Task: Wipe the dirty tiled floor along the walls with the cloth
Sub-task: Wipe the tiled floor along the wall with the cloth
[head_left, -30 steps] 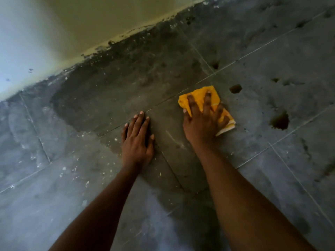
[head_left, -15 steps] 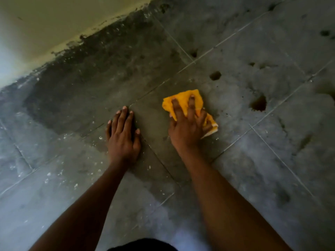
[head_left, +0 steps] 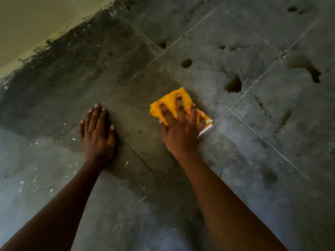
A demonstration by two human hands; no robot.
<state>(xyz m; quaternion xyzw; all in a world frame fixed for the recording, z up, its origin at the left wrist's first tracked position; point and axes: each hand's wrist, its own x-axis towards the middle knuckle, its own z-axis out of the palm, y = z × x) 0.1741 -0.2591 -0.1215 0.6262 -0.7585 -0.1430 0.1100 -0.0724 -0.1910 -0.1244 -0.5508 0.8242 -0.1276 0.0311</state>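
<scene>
Yellow cloth (head_left: 178, 104) lies bunched on the grey tiled floor (head_left: 253, 142), under the right hand (head_left: 181, 131). This hand presses down on the cloth with the fingers (head_left: 179, 104) spread and nearly straight, so the grip is released and flat, not clenched; the fabric rises a little between the fingers, and a pale edge of it shows at the right side of the hand. Left of this hand, well apart, the left hand (head_left: 97, 134) rests flat on the floor with its fingers together and straight, so its grip is also released and it carries nothing. Between the two hands and beyond the left hand the tiles are darker and look wet. Beyond the right hand, and to its right, the floor is paler grey with several dark spots (head_left: 233, 85) and thin pale grout lines (head_left: 262, 138). Near the left hand small white specks (head_left: 36, 180) lie on the tile. Far beyond the left hand, at the upper left, the floor meets a pale wall (head_left: 36, 24), and a dark ragged band runs along its foot.
</scene>
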